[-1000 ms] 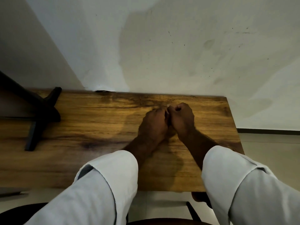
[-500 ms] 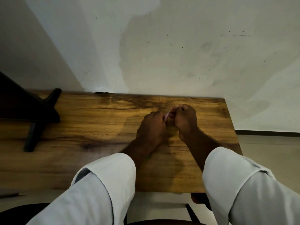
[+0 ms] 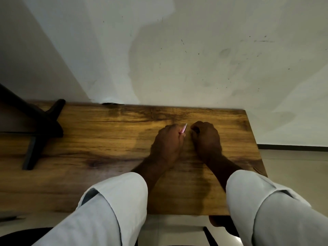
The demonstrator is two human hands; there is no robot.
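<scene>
My left hand (image 3: pixel 167 142) rests on the wooden table (image 3: pixel 99 144) and grips a thin pink pen-like stick (image 3: pixel 183 129), whose tip pokes out above the fingers. My right hand (image 3: pixel 206 139) lies just to the right of it with fingers curled; a small gap separates the two hands. Whether the right hand holds anything is hidden by its curled fingers. Both forearms come out of rolled white sleeves.
A black stand (image 3: pixel 38 132) with splayed feet sits on the table's left part. A white wall (image 3: pixel 195 59) rises right behind the table. The table's right edge ends near a tiled floor (image 3: pixel 292 171). A dark chair frame (image 3: pixel 211 235) shows below the front edge.
The hands were pressed together; they have drawn apart, and the pink stick now shows in my left hand. The right hand has shifted slightly right.
</scene>
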